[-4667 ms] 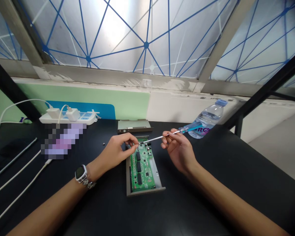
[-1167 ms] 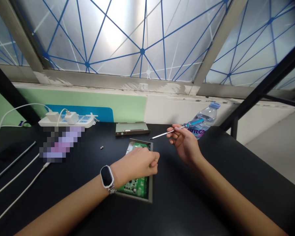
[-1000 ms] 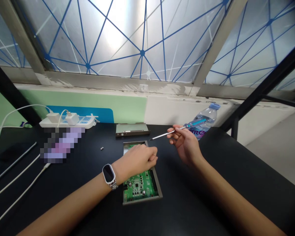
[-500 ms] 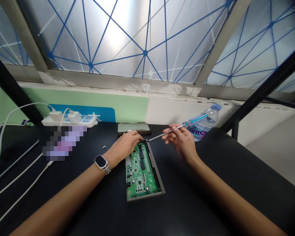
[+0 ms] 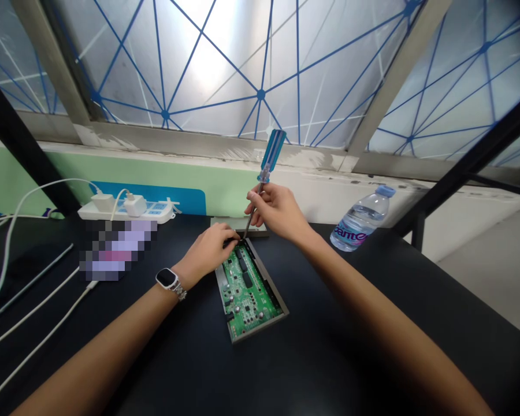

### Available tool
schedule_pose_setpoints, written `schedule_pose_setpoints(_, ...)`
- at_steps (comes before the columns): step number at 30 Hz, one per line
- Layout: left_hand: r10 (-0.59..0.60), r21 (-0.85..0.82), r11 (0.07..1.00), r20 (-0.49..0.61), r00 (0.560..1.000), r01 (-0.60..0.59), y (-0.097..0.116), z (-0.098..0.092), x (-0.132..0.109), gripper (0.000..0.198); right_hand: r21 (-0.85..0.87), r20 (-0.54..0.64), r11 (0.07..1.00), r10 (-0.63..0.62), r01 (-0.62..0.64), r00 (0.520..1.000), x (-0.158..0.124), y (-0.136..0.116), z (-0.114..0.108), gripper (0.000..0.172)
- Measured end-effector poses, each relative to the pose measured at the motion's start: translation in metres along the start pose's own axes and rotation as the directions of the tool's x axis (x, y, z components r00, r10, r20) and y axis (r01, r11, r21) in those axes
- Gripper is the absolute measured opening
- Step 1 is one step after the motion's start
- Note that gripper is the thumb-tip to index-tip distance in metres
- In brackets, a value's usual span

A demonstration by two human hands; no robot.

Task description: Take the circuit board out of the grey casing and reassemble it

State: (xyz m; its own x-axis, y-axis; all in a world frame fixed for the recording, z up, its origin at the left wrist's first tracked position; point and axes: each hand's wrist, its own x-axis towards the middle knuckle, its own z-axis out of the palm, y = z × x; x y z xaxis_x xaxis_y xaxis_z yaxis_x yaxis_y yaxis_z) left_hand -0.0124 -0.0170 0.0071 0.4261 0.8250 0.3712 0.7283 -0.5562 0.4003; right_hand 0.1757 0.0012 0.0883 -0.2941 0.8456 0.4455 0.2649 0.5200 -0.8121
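Note:
A green circuit board (image 5: 247,289) lies in an open grey case (image 5: 281,300) on the black table (image 5: 338,346). My left hand (image 5: 208,251), with a watch on the wrist, is closed in a pinch at the board's far left corner; what the fingers hold is too small to see. My right hand (image 5: 275,211) grips a blue-handled screwdriver (image 5: 264,167) almost upright, its tip down at that same far corner beside my left fingertips.
A grey metal cover (image 5: 260,228) lies just behind the board. A water bottle (image 5: 361,219) lies at the right. A white power strip (image 5: 125,211) with chargers and white cables (image 5: 30,323) are at the left, beside a blurred object (image 5: 117,251).
The case was turned round on the table. My right hand swung the screwdriver from nearly level to upright and brought its tip to the board's far corner. My left hand moved to that corner.

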Motion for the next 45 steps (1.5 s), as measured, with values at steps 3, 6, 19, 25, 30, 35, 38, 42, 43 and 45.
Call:
schedule_pose_setpoints(3,-0.010,-0.197,0.980,-0.078,0.997,-0.005,0.007,0.002,0.001,0.026,-0.042,0.003,0.999,-0.028,0.028,1.000,0.000,0.008,0.007,0.018)
schedule_pose_setpoints(6,-0.041,-0.421,0.907,-0.074,0.996,0.006,0.013,0.008,0.000,0.028,-0.051,0.030,0.998,-0.026,0.028,0.999,-0.004,0.016,0.009,0.020)
schedule_pose_setpoints(19,-0.101,-0.350,0.935,-0.095,0.990,0.062,0.010,0.014,-0.002,0.026,-0.039,0.095,0.999,-0.015,0.019,0.995,-0.013,0.023,0.011,0.020)
schedule_pose_setpoints(25,-0.108,-0.353,0.933,-0.110,0.988,0.062,0.009,0.017,-0.002,0.026,-0.041,0.101,0.999,-0.030,0.034,0.994,-0.012,0.025,0.010,0.021)
schedule_pose_setpoints(30,-0.123,-0.380,0.921,-0.089,0.988,0.081,0.009,0.016,-0.003,0.026,-0.023,0.118,1.000,-0.013,0.016,0.993,-0.012,0.025,0.009,0.018)
schedule_pose_setpoints(35,-0.125,-0.362,0.928,-0.075,0.989,0.090,0.007,0.017,-0.003,0.027,-0.033,0.166,0.999,-0.013,0.019,0.986,-0.011,0.024,0.006,0.017)
schedule_pose_setpoints(38,-0.122,-0.355,0.931,-0.077,0.990,0.087,0.005,0.019,-0.002,0.027,-0.018,0.202,1.000,-0.013,0.017,0.979,-0.010,0.024,0.005,0.018)
schedule_pose_setpoints(42,-0.087,-0.350,0.935,-0.075,0.993,0.055,0.004,0.016,-0.002,0.026,0.019,0.264,1.000,0.005,-0.010,0.965,-0.009,0.021,0.004,0.018)
schedule_pose_setpoints(43,-0.075,-0.349,0.936,-0.065,0.995,0.048,0.005,0.015,-0.002,0.025,0.027,0.284,0.999,0.014,-0.023,0.959,-0.009,0.019,0.003,0.017)
schedule_pose_setpoints(45,-0.051,-0.346,0.937,-0.034,0.998,0.036,0.007,0.012,-0.003,0.024,0.041,0.325,0.998,0.037,-0.053,0.945,-0.010,0.015,0.001,0.017)
